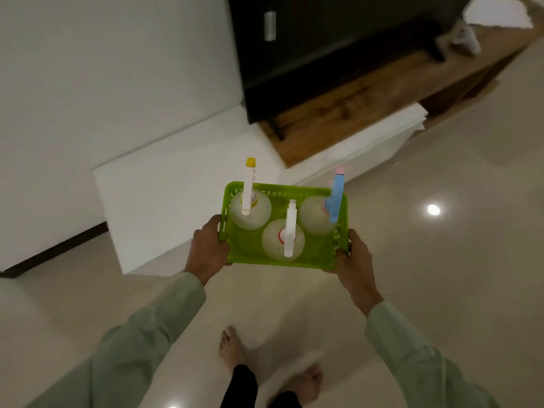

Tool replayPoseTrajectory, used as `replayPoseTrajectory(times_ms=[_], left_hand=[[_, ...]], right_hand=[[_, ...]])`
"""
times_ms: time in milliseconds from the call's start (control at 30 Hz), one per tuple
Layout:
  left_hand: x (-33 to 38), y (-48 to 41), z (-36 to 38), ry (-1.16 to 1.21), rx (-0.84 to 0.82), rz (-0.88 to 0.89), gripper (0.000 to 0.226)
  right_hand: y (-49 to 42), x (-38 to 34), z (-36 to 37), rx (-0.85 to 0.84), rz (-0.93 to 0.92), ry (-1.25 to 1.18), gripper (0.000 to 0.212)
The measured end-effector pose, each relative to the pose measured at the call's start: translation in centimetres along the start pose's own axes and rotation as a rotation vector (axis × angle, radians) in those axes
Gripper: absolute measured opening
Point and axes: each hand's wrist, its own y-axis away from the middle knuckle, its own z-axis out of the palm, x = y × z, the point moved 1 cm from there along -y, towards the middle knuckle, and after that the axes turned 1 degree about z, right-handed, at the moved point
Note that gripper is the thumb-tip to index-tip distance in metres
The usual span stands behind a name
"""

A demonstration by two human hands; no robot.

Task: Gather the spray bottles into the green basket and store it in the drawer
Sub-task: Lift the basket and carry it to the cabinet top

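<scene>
I hold a green plastic basket [244, 254] in the air above the floor. My left hand [207, 250] grips its left side and my right hand [356, 257] grips its right side. Three clear round spray bottles stand upright inside. One with a white head and yellow tip [250, 213] is at the back left. One with a white head and red collar [284, 242] stands at the front middle. One with a blue head [316, 216] is at the back right. No open drawer shows.
A low white cabinet [176, 195] stands just beyond the basket, joined on the right to a wooden-topped unit [338, 113] carrying a black TV [323, 39]. A white wall rises to the left. My bare feet [232, 346] stand on a glossy tiled floor.
</scene>
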Motion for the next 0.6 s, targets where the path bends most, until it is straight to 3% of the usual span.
replayPoseTrajectory(times_ms=[300,600], left_hand=[[-9.9,-2.1,-12.8,0.093,0.181,-0.176,0.060],[-17.2,-10.2,-15.6,0.184,0.233,-0.276,0.057]], right_hand=[[-1.1,-6.7,16.7,-0.197,-0.032,0.043,0.043],[-8.5,-7.1,28.4,-0.300,-0.052,0.136,0.043]])
